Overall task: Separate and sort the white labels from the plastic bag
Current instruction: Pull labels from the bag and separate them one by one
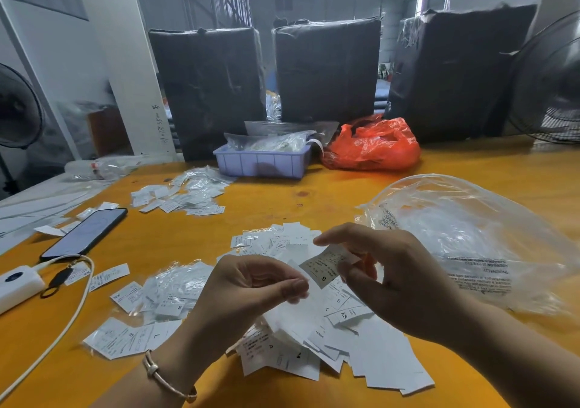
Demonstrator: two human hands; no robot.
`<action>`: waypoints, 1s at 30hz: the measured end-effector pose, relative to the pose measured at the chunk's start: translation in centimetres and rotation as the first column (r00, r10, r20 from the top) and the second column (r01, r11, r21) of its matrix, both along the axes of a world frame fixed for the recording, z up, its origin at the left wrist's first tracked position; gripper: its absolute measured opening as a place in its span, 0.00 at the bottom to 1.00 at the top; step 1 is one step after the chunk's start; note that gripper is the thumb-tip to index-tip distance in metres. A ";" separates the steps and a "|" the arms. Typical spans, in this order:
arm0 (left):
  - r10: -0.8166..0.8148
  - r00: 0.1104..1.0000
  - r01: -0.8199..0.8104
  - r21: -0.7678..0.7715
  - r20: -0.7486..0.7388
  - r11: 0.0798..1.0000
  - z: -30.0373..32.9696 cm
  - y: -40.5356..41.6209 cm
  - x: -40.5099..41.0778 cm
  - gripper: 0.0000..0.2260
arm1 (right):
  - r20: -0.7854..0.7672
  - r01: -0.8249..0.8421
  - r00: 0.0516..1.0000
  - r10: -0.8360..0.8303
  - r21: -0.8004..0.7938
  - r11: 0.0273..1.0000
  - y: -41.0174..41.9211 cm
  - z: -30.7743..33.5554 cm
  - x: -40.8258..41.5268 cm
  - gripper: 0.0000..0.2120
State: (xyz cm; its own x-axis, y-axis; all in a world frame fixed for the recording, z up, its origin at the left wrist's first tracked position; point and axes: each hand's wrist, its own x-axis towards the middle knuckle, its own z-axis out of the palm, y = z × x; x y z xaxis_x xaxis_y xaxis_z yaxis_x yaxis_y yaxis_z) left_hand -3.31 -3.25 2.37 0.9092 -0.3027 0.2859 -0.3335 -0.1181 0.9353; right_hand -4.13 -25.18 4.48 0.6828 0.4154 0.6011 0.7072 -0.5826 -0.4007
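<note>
A single white label (324, 266) marked "S" is up in the air over the near middle of the table, pinched in the right hand (389, 279) between thumb and fingers. The left hand (251, 285) is just beside it, fingers curled, thumb and forefinger nipping a thin clear sleeve (299, 308) that hangs down to the heap. Below both hands lies the loose heap of labels (354, 345), letters S, L and XS showing. To the near left, labels in clear sleeves (163, 294) lie in a spread; farther left and back sits another sorted pile (185, 195). On the right, the big clear plastic bag (470, 241) lies crumpled with its mouth facing the hands. All of it rests on the orange table (314, 194). At the left edge: a phone (84, 233), a white power bank (17, 283) and its cable (62, 323). Far side: a lavender bin (260, 164), a red bag (373, 147).
</note>
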 end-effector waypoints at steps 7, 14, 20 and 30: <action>-0.002 1.000 0.002 -0.016 -0.002 1.000 0.1 0.1 0.0 0.06 | 0.002 -0.007 1.000 0.007 0.206 0.979 0.1 0.4 -0.2 0.17; -0.016 1.000 0.017 -0.025 0.019 1.000 0.1 0.1 -0.3 0.06 | -0.031 0.007 0.999 0.008 0.442 0.897 0.1 1.3 -0.8 0.21; -0.019 1.000 0.020 -0.042 0.023 0.999 0.0 0.0 -0.3 0.07 | 0.031 -0.022 0.999 0.012 0.344 0.939 0.8 1.5 -1.3 0.20; -0.049 0.999 0.049 -0.021 0.021 0.999 0.0 0.1 -0.4 0.07 | 0.127 -0.018 0.992 -0.007 0.200 0.980 1.0 0.7 -1.0 0.19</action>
State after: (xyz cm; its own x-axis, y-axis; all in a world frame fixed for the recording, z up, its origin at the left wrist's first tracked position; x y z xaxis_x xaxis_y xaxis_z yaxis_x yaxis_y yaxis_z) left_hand -3.70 -3.13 2.41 0.8872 -0.3405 0.3113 -0.3577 -0.0813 0.9303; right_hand -5.15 -24.14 5.20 0.5943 0.2810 0.7536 0.7624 -0.4952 -0.4166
